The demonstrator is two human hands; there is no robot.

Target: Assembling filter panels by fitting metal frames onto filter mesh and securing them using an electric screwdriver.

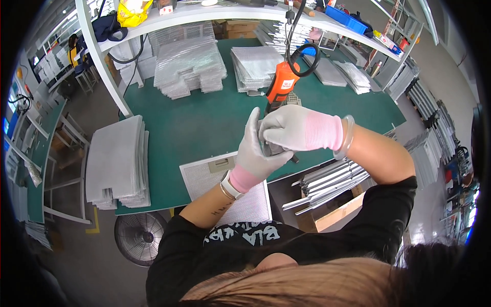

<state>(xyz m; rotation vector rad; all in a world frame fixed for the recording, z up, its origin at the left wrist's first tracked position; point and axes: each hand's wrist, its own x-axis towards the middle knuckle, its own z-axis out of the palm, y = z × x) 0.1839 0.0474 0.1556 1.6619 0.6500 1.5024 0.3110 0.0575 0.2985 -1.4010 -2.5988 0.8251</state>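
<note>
Both my hands wear white-and-grey work gloves with pink cuffs and meet above the bench. My left hand (255, 151) has its fingers stretched up and its thumb apart, the palm turned toward the right hand. My right hand (294, 128) is closed, its curled fingers at the left palm; whatever they pinch is hidden. Just beyond them an orange electric screwdriver (282, 82) hangs on a black cable, its lower end behind my right hand. Below my left wrist lies a framed mesh filter panel (202, 176) with a latch plate (221, 165), overhanging the bench's near edge.
The green bench top (189, 123) carries stacks of silvery mesh sheets (186, 61), with another stack (116, 158) at its left edge. A white shelf (189, 14) spans the back. Metal strips (332, 184) lie below at right; a floor fan (140, 239) stands at lower left.
</note>
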